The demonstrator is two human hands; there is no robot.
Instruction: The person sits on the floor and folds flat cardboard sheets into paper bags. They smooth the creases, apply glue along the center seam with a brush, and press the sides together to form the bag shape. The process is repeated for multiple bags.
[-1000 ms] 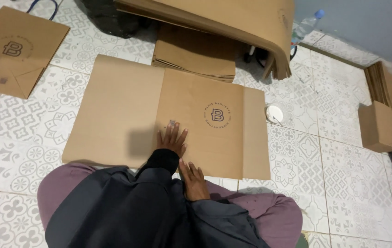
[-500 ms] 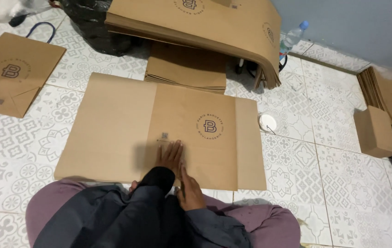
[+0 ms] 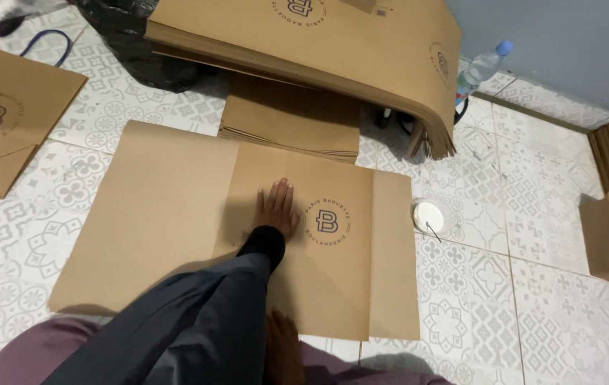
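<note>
Left hand (image 3: 277, 208) flat on kraft sheet (image 3: 169, 214) (unfolded), right hand (image 3: 283, 342) at edge

I am counting two hands of mine, left (image 3: 276, 208) and right (image 3: 283, 346), one flat brown sheet (image 3: 169, 214) under them, one finished paper bag (image 3: 4, 117), one plastic bottle (image 3: 479, 70), one white lid (image 3: 428, 216).

A makeshift packaging workspace on a home-like patterned tile floor (image 3: 518, 214): stacks of flat brown paper sheets (image 3: 333, 43) are piling up, finished paper bags (image 3: 4, 121) are lying about.
</note>
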